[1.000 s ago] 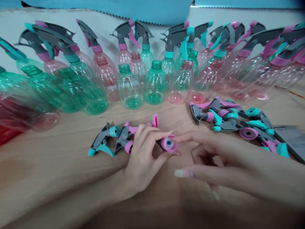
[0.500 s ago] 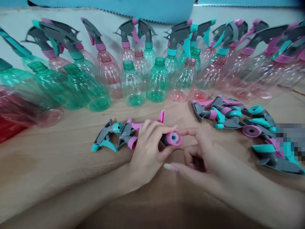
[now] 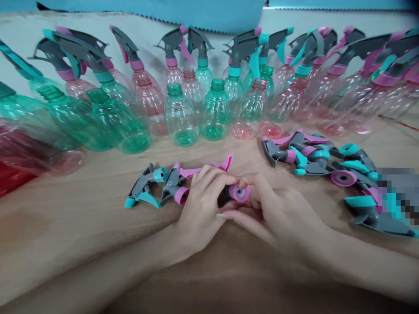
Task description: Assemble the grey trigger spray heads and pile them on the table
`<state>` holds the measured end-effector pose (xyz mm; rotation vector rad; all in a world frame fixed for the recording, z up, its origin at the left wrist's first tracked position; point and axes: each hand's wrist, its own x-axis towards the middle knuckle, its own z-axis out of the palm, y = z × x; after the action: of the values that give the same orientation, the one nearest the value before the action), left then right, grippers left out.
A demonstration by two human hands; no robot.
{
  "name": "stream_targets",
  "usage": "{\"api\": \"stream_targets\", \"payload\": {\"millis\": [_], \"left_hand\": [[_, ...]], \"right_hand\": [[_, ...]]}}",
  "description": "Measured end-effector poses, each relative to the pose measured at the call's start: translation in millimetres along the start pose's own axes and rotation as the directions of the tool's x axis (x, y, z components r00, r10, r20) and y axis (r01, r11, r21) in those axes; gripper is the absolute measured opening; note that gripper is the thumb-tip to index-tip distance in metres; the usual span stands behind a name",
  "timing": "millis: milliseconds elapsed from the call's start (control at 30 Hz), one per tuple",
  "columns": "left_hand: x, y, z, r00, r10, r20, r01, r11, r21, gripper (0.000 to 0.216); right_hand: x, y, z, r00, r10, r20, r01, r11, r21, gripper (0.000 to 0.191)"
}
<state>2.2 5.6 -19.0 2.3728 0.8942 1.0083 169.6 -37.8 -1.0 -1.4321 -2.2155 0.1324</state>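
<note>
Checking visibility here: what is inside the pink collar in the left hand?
Inside the pink collar sits a whitish insert with a small dark-blue centre. A fingertip of the right hand covers part of the upper rim; anything beneath the insert is hidden.

No readable text — seemingly none.

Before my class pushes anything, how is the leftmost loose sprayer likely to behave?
The sprayer would probably slide rather than roll, given its bent shape and jutting trigger. It looks like stiff moulded plastic, and probably light, as its collar looks hollow.
</note>
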Motion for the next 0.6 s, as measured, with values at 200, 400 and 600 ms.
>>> {"api": "stream_targets", "payload": {"millis": [200, 400, 600], "left_hand": [[3, 2, 0, 0.997, -0.072, 0.03, 0.073, 0.996, -0.043, 0.015], [5, 5, -1, 0.99, -0.142, 0.02, 0.143, 0.989, -0.04, 0.017], [8, 5, -2, 0.975, -0.22, -0.005, 0.219, 0.973, -0.072, 0.02]], "right_hand": [[9, 10, 0, 0.992, -0.124, -0.007, 0.123, 0.991, -0.061, 0.041], [9, 24, 9, 0.981, -0.187, 0.05, 0.185, 0.982, 0.048, 0.03], [10, 30, 9, 0.996, 0.016, 0.088, -0.061, 0.838, 0.542, 0.029]]}}
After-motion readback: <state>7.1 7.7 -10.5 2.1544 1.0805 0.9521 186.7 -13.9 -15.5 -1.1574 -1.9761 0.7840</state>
